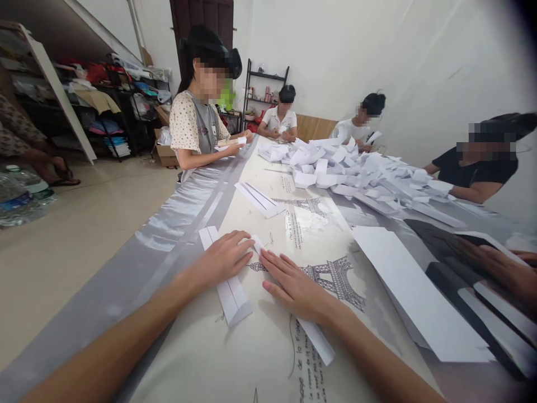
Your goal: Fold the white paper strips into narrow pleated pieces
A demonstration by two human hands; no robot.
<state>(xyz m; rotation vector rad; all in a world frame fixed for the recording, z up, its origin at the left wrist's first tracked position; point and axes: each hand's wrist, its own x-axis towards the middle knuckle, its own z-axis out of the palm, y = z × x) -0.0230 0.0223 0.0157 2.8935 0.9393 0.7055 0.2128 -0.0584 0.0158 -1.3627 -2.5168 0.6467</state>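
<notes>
My right hand lies with its fingers stretched out along a narrow folded paper strip, pressing it to the table; the hand covers the strip's middle. My left hand, fingers spread and slightly bent, rests across a second white paper strip that has a dark line down its length. Its fingertips come close to the upper end of the strip under my right hand. Farther up the table lies a small group of folded paper strips, touched by neither hand.
A large heap of folded white papers covers the far right. Nearer on the right is a stack of white sheets, with another person's hands beside it. Several people sit around the table. The tablecloth bears Eiffel Tower prints.
</notes>
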